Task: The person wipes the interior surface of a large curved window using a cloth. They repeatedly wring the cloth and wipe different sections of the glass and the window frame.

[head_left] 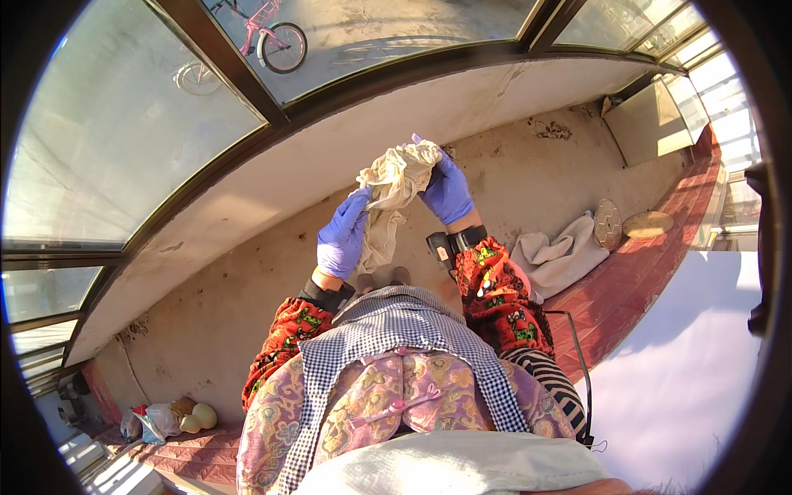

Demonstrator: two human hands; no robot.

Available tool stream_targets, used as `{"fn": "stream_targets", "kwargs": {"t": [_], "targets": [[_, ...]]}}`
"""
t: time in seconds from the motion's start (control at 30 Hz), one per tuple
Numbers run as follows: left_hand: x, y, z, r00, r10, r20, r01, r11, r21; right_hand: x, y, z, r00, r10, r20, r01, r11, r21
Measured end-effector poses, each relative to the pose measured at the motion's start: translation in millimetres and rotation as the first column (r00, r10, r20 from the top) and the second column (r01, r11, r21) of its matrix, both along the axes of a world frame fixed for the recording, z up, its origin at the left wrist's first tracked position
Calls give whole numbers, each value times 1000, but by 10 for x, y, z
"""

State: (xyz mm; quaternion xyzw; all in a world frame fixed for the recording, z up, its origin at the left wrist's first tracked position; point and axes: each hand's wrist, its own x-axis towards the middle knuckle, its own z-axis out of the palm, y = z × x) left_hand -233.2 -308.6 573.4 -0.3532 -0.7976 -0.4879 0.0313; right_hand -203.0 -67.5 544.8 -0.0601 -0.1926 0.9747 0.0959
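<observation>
Sunlit bare floor (520, 177) meets a low wall (210, 216) under long windows (115, 136) in the head view. Above it, the left hand (343, 237) pinches one side of a crumpled cream cloth (396, 177); the right hand (447, 191) grips the other, the cloth bunched between them, one end hanging down.

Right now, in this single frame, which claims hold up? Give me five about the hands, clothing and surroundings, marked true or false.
1. The left hand and right hand are both gloved. True.
2. The pale crumpled cloth is in one hand only. False: both hands hold it.
3. A pink bicycle shows through the glass panes. True.
4. Both sleeves are plain white. False: they are red and patterned.
5. Beige fabric lies to the person's right. True.
</observation>
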Motion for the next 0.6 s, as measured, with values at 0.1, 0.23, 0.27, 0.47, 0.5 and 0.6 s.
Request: {"fn": "stream_targets", "kwargs": {"t": [0.1, 0.23, 0.27, 0.47, 0.5, 0.6], "targets": [[14, -152, 163, 940, 119, 321, -134, 991, 27, -151, -43, 170, 997, 26, -69, -20, 995, 93], [-37, -196, 332, 866, 189, 463, -224, 974, 22, -330, -352, 449, 993, 112, -46, -83, 902, 423], [-86, -235, 344, 873, 210, 441, -242, 970, 17, -366, -474, 513, 978, 198, -60, -140, 845, 516], [-465, -1177, 344, 745, 233, 625, -396, 909, 134, -870, -1181, 712, 972, 232, -36, -76, 456, 887], [-489, -1439, 353, 764, 257, 592, -430, 886, 171, -950, -1282, 724, 979, 204, -9, -87, 456, 886], [-564, -2182, 459, 773, 270, 574, -495, 823, 278, -1147, -1602, 766, 993, 121, 1, -58, 464, 884]]}}
